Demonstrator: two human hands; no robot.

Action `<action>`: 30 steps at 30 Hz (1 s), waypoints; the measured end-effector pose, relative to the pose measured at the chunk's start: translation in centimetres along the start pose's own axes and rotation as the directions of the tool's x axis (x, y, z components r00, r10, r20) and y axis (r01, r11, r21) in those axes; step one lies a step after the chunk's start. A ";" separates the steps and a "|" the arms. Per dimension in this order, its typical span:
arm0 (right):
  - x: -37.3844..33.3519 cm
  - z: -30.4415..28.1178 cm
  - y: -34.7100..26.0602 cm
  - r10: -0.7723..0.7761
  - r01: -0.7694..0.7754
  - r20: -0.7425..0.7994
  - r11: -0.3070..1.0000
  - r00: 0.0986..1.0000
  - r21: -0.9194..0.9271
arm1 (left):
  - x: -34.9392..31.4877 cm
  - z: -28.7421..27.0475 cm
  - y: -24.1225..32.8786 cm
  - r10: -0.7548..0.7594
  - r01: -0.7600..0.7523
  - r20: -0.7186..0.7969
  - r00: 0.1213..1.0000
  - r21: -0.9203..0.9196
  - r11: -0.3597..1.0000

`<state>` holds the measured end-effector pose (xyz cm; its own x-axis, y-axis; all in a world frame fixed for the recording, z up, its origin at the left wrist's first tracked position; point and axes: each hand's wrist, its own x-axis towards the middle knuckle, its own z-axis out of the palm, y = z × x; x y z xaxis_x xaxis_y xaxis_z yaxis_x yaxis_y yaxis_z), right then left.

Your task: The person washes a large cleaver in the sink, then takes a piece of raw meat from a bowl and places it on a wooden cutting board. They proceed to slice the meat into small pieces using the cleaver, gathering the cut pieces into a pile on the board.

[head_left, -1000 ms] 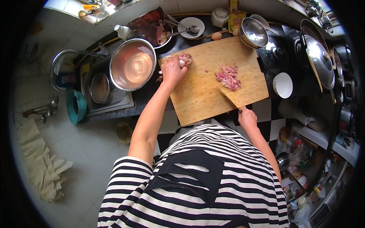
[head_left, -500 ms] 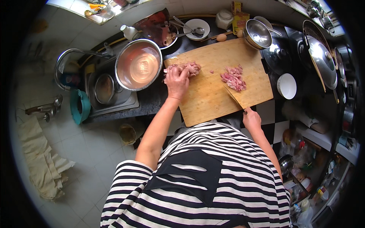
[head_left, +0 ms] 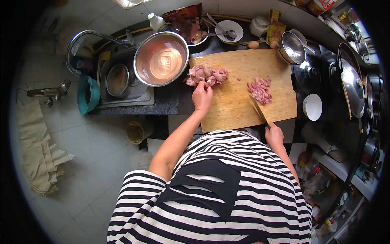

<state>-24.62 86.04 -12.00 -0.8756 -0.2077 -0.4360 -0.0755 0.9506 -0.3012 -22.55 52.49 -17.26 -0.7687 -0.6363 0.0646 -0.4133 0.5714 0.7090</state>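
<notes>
A pile of raw meat pieces (head_left: 208, 75) lies on the left part of the wooden cutting board (head_left: 231, 110). At its near edge my left hand (head_left: 202, 97) has its fingers pinched together on a piece of meat. My right hand (head_left: 274, 135) is wrapped around the handle of a knife (head_left: 258, 109) at the board's near right edge. The blade slants away to the left, its tip close to a smaller heap of cut meat (head_left: 260, 89). One small scrap of meat (head_left: 238, 79) sits between the two heaps.
A large metal basin (head_left: 146, 61) of pinkish liquid stands left of the board, beside the sink (head_left: 138, 99). Behind the board are a white plate with spoons (head_left: 237, 29), an egg (head_left: 253, 45) and a metal pan (head_left: 291, 45). A white bowl (head_left: 313, 107) stands at right.
My left hand has drawn back from over the meat pile to its near edge, uncovering most of it. The knife stays in my right hand. The whole view has shifted.
</notes>
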 end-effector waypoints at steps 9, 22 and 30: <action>0.1 -0.1 0.2 -0.022 0.022 0.001 1.000 1.000 0.023 | 3.2 0.5 3.7 -0.420 0.425 0.068 0.905 -0.092 0.901; 0.0 -0.7 -0.2 -0.042 0.042 0.005 0.999 0.999 0.028 | 3.4 6.0 1.2 -0.580 0.522 -0.069 0.812 -0.362 0.773; -0.3 -0.2 -1.7 -0.147 0.142 -0.030 0.982 0.989 -0.122 | 2.8 -1.4 2.0 -0.144 0.142 -0.004 0.990 -0.170 0.975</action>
<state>-24.29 84.58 -11.21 -0.8688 -0.3381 -0.3617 -0.2569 0.9323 -0.2545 -24.85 51.12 -14.73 -0.6990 -0.7143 -0.0356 -0.4287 0.3787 0.8203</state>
